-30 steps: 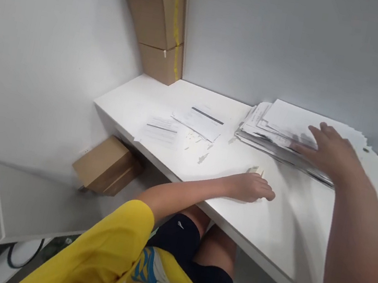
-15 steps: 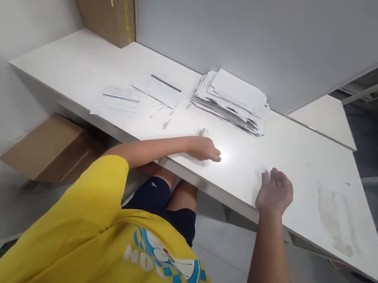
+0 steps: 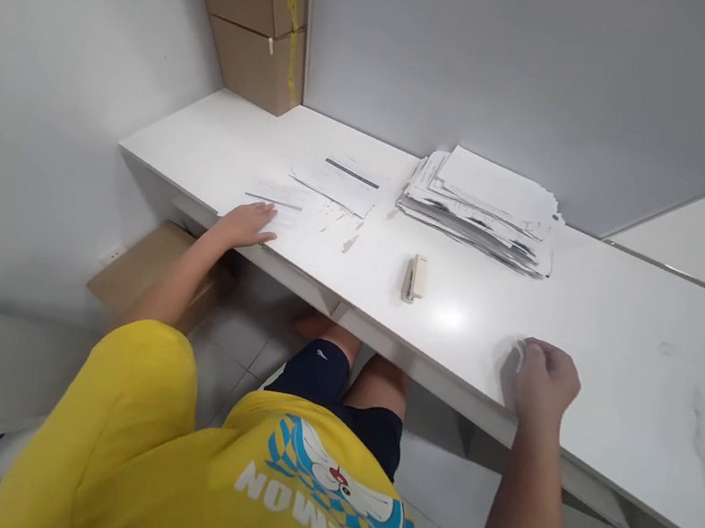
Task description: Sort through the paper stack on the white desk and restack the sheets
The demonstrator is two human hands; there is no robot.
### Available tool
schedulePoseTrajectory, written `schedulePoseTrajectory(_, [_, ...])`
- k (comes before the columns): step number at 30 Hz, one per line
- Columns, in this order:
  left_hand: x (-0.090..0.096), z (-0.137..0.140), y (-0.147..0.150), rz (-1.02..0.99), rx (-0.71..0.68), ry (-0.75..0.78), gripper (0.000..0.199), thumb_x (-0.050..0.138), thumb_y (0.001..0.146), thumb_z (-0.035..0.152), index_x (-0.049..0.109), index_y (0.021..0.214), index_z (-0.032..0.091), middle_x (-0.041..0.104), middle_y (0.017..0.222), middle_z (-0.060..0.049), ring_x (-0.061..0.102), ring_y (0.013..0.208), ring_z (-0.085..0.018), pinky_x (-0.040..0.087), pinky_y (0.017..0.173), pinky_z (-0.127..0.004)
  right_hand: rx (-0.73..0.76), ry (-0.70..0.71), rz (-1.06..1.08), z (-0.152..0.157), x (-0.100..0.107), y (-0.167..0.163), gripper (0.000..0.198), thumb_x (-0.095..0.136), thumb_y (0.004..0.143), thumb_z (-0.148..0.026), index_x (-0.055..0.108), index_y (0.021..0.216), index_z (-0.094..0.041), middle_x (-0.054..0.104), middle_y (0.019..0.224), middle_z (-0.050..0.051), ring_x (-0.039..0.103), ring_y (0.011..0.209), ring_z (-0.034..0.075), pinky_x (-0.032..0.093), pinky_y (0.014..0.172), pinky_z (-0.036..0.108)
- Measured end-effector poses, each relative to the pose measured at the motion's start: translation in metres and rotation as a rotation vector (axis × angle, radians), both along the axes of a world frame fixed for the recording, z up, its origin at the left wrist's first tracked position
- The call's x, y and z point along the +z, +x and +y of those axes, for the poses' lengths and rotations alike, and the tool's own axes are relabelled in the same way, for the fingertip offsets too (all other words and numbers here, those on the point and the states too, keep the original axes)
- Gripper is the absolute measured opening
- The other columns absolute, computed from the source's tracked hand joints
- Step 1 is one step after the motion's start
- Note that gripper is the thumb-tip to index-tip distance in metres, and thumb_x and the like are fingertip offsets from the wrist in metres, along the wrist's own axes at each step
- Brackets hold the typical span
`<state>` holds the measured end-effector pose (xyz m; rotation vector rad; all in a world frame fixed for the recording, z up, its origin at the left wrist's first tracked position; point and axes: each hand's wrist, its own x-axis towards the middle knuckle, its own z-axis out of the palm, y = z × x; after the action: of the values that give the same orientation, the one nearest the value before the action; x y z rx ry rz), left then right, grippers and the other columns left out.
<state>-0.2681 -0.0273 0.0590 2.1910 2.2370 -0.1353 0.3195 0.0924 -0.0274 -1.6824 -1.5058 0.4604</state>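
My left hand [image 3: 246,224] lies on a printed sheet [image 3: 288,203] near the desk's front edge, fingers stretched out. To the right, my right hand [image 3: 547,380] is closed just over the desk, thumb and fingers drawn together. A pale sliver shows at its fingertips, too small to make out. Between the hands stands a cream stapler [image 3: 418,276], touched by neither. Beyond the left hand, another few printed papers [image 3: 343,181] lie with a dark band across them.
A thick, uneven stack of papers [image 3: 482,205] sits against the grey partition [image 3: 496,71]. Tall cardboard boxes [image 3: 253,55] stand at the desk's back left corner. Under the white desk [image 3: 211,139] is another cardboard box [image 3: 140,267]. Small scraps and smudges mark the desk top.
My left hand has moved left from beside the stapler onto the printed sheet, uncovering the stapler. My right hand has turned and curled from loosely open to closed. The view has shifted left.
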Motion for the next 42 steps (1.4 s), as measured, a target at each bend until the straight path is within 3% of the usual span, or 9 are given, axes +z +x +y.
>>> schedulePoseTrajectory(3, [-0.001,-0.021,-0.006,0.060,-0.189,0.015,0.027,0.047,0.099,0.031,0.067,0.111,0.019,0.072,0.113,-0.012,0.066,0.105,-0.026,0.045,0.095,-0.039,-0.008,-0.011,-0.057,-0.004,0.009,-0.007,0.027,0.048,0.078,-0.034,0.068,0.083,-0.017,0.068,0.095,0.012,0.062,0.101,0.028,0.045,0.099,0.046])
schedulePoseTrajectory(8, [0.003,-0.030,0.011,0.077,-0.182,0.160,0.038,0.031,0.095,0.009,0.063,0.079,0.020,0.065,0.080,-0.013,0.059,0.077,-0.024,0.042,0.079,-0.041,0.056,0.024,-0.005,-0.011,0.018,-0.012,0.022,0.049,0.077,-0.031,0.067,0.078,-0.019,0.067,0.093,0.013,0.061,0.100,0.030,0.042,0.101,0.048])
schedulePoseTrajectory(12, [0.006,-0.028,0.006,0.091,-0.011,0.306,0.041,0.024,0.096,0.010,0.059,0.076,0.021,0.061,0.079,-0.014,0.054,0.077,-0.026,0.039,0.078,-0.043,-0.014,0.223,0.230,-0.054,0.020,-0.032,0.023,0.050,0.082,-0.031,0.070,0.083,-0.020,0.068,0.092,0.009,0.064,0.098,0.028,0.048,0.096,0.047])
schedulePoseTrajectory(17, [0.005,-0.025,-0.009,0.044,0.065,0.360,0.035,0.028,0.097,0.016,0.059,0.082,0.021,0.061,0.084,-0.016,0.056,0.085,-0.029,0.039,0.084,-0.046,-0.297,0.358,0.614,-0.155,-0.003,-0.051,0.014,0.053,0.074,-0.031,0.065,0.070,-0.023,0.062,0.071,0.005,0.068,0.079,0.030,0.057,0.086,0.059])
schedulePoseTrajectory(22, [-0.004,-0.021,-0.018,0.008,0.022,0.282,0.022,0.038,0.094,0.021,0.059,0.098,0.018,0.066,0.108,-0.017,0.059,0.103,-0.030,0.040,0.098,-0.047,-0.528,0.386,0.704,-0.230,-0.025,-0.007,0.006,0.058,0.065,-0.035,0.062,0.061,-0.036,0.059,0.063,0.005,0.070,0.085,0.043,0.050,0.083,0.077])
schedulePoseTrajectory(28, [-0.022,-0.004,0.002,-0.184,0.191,0.404,0.028,0.035,0.096,0.023,0.054,0.115,0.016,0.065,0.123,-0.013,0.058,0.118,-0.023,0.044,0.102,-0.037,-0.760,0.384,0.672,-0.253,-0.042,0.031,0.010,0.051,0.065,-0.039,0.058,0.058,-0.038,0.059,0.063,0.007,0.071,0.089,0.042,0.050,0.087,0.076])
schedulePoseTrajectory(32, [-0.023,0.011,0.018,-0.114,0.136,0.307,0.043,0.042,0.095,0.028,0.048,0.134,0.012,0.057,0.139,-0.016,0.051,0.129,-0.026,0.040,0.107,-0.038,-0.639,0.229,0.761,-0.248,-0.060,0.006,0.006,0.054,0.064,-0.034,0.059,0.061,-0.032,0.059,0.065,0.003,0.070,0.079,0.034,0.055,0.086,0.067])
schedulePoseTrajectory(38, [-0.006,0.020,0.019,0.120,-0.008,0.147,0.030,0.034,0.094,0.015,0.064,0.096,0.015,0.067,0.101,-0.019,0.060,0.102,-0.032,0.040,0.094,-0.045,-0.368,0.014,0.914,-0.234,-0.084,-0.043,0.017,0.063,0.071,-0.035,0.064,0.072,-0.019,0.065,0.073,0.001,0.062,0.062,0.016,0.055,0.073,0.037])
schedulePoseTrajectory(42, [-0.009,0.017,0.024,0.068,0.012,0.219,0.028,0.043,0.096,0.026,0.062,0.114,0.016,0.066,0.118,-0.017,0.056,0.115,-0.030,0.041,0.099,-0.043,-0.168,-0.165,0.793,-0.234,-0.090,-0.071,0.028,0.062,0.078,-0.045,0.068,0.077,-0.018,0.071,0.082,0.005,0.065,0.069,0.017,0.052,0.074,0.034])
